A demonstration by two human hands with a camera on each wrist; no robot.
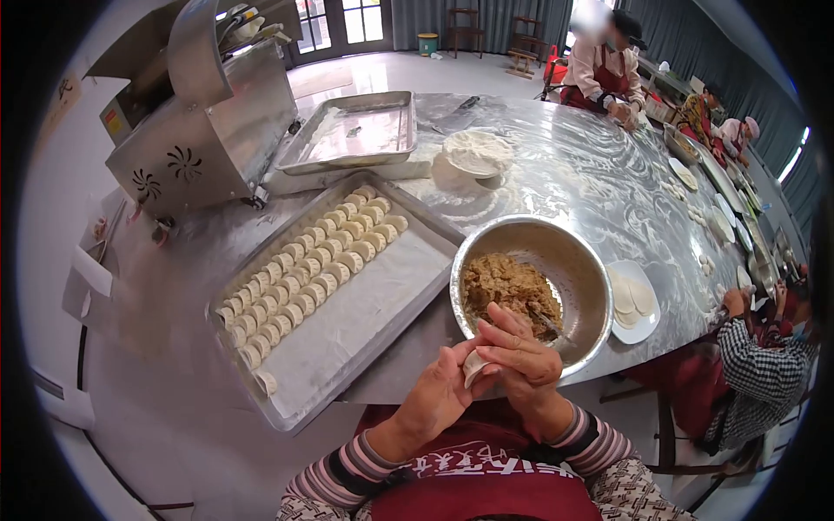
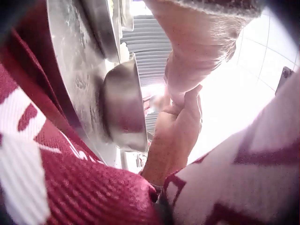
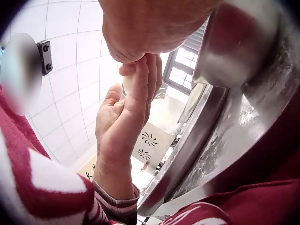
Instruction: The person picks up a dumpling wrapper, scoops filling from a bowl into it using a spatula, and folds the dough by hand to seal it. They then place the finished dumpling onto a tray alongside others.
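Note:
A pale dumpling is held between both hands, in front of the filling bowl. The left hand grips it from the left, its thumb up along the dough. From the other side the right hand pinches it, fingers lapping over the left hand's. In the right wrist view a bit of the dough shows between the hands; in the left wrist view the hands hide it. Just beyond them, a steel bowl contains brown minced filling and a utensil.
Left of the bowl, a metal tray bears rows of finished dumplings. A white plate with round wrappers stands to the right. Farther back are a flour bowl, another tray and a steel machine. Other people work around the table.

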